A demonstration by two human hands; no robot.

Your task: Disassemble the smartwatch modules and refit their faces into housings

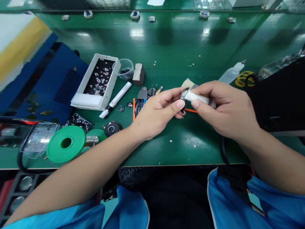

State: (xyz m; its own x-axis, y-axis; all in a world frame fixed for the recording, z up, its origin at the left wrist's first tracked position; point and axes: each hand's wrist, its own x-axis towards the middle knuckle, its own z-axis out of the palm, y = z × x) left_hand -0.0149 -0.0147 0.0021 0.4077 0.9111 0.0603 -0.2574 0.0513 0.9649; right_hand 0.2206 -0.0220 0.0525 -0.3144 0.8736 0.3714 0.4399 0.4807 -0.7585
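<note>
Over the bench, my left hand (164,108) pinches a small dark, metallic-looking part (184,94) between thumb and fingers; its kind is not clear. My right hand (222,106) grips a short white tube-like piece (199,98) with a greyish end, its near tip against the dark part. Behind the hands lies a pale-bristled brush (188,83), partly hidden. An orange strip (191,110) shows beneath the right fingers. Beside the left wrist are a blue-and-black packet (139,105) and tweezers (154,89), partly covered by the hand.
To the left are a white tray (111,84) of small parts, a clear cup (126,70), a grey block (138,74), a white marker (116,99) and a green spool (66,143). A squeeze bottle (231,73), yellow rings (244,79) and a black box-like object (281,95) stand right.
</note>
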